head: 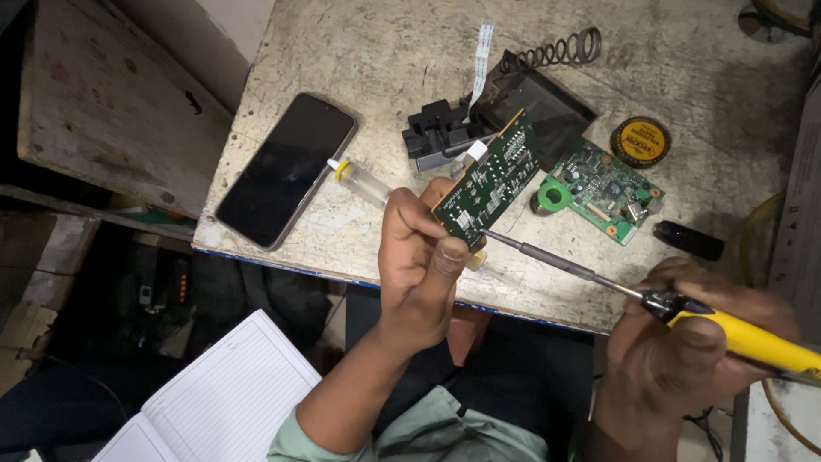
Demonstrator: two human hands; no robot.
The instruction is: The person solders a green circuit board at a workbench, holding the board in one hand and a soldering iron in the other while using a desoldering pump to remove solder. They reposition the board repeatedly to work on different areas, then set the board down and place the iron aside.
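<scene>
Left grip: left hand closed around the lower corner of the green circuit board, thumb pressed on its near edge, board held tilted above the table's front edge.
Right grip: right hand wrapped shut around the yellow handle of the soldering iron, metal tip touching the board's lower corner just beside the left thumb.
Around: clear syringe with yellow collar lying partly hidden behind the left hand; black phone face up to the left, near the table's corner; black plastic part and dark tray just behind the held board, white ribbon cable rising from them; coiled spring further back.
In the way: second green board with a green ring directly beyond the iron's shaft — close, not touching; round yellow tin and black cylinder to its right.
Edges and room: worn table ending just under the hands; open lined notebook below left.
Board's look: dark green, rectangular, white markings and rows of small contacts — white connector at its upper end.
</scene>
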